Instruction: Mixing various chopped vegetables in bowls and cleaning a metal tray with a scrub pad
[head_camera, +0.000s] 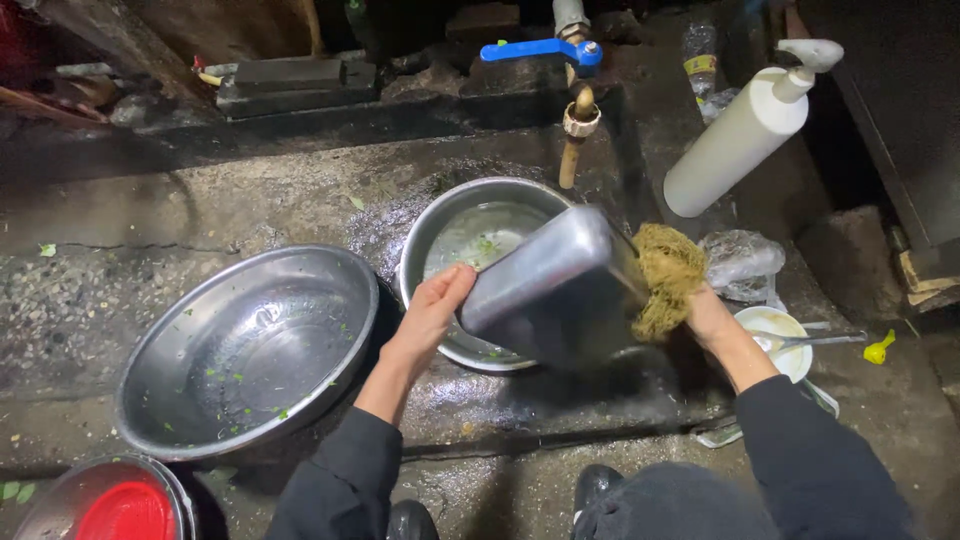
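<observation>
- Left hand (432, 310) clamped on the near end of a metal tray (555, 285), tilted above the small steel bowl (440, 235) under the tap (572, 125).
- Right hand (708, 315) closed on a brown scrub pad (665, 275), pressed to the tray's far end.
- Probably stiff, light, slick when wet; best gripped at the rim.
- 1 large basin (250, 345) on the wet floor (120, 220), left.

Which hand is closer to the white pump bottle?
Right. The right hand, pressing a scrubber against the metal tray, sits just below the pump bottle; the left hand grips the tray's far side.
</observation>
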